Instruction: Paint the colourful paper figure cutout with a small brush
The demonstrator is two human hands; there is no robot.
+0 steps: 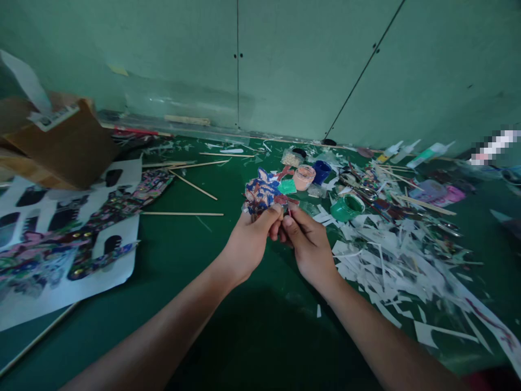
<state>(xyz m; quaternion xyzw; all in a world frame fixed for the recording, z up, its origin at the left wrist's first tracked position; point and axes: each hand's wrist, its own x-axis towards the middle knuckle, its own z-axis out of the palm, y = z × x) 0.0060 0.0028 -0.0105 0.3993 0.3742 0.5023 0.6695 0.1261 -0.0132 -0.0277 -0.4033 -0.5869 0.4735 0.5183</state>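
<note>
My left hand (256, 239) pinches the lower edge of a painted cut-out (262, 190) in blue, pink and dark red, held up over the green table. Close beside it, my right hand (308, 239) is closed, thumb against fingers, on a thin reddish strip (289, 209) near the right end of the cut-out. The fingertips of both hands nearly meet. Just beyond them stand a jar of peach paint (304, 177) and a jar of blue paint (322, 171). A green paint jar (347, 207) is right of my right hand.
White paper scraps (378, 266) cover the right side, with scissors (362, 190) and glue bottles (427, 155) behind. Thin wooden sticks (183, 214) lie to the left. A cardboard box (65, 144) and a white sheet with painted pieces (126, 266) are at far left.
</note>
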